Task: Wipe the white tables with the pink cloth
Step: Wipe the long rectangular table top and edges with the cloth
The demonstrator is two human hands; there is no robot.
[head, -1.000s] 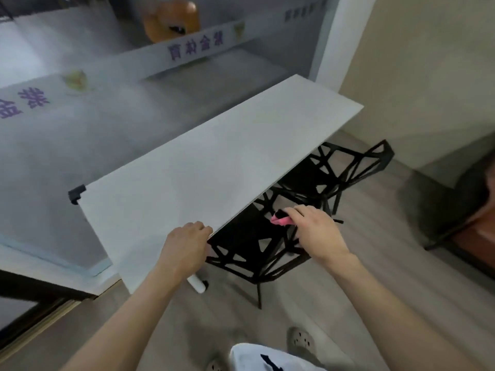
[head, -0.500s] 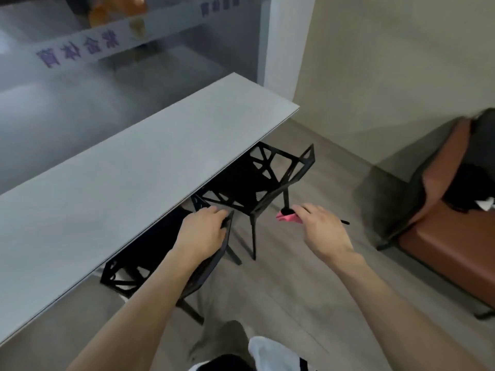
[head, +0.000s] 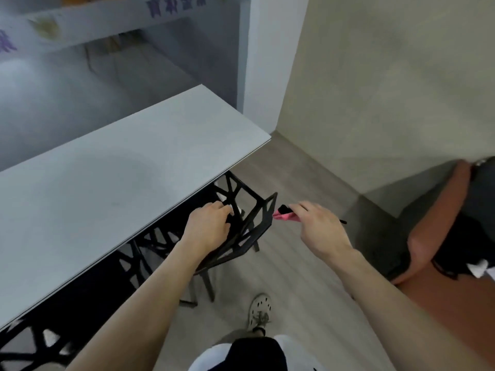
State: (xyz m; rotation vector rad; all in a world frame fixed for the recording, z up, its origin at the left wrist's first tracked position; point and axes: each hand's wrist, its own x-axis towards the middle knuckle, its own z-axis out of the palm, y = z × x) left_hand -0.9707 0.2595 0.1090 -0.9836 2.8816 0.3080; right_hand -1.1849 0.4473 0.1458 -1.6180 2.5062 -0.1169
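Head cam: L hand (head: 209,226) has its fingers curled round the top of the black chair (head: 257,218) back; the chair sits half under the white counter (head: 107,188). R hand (head: 318,226) is up in the air over the wood floor (head: 294,266), just right of the chair's corner, pinching the pink cloth (head: 284,217) w/ a small black item (head: 284,209) on top, can't tell what. The cloth isn't touching the counter. Brown sofa (head: 442,285) at far right, w/ dark stuff on it. One white shoe (head: 259,311) at btm center.
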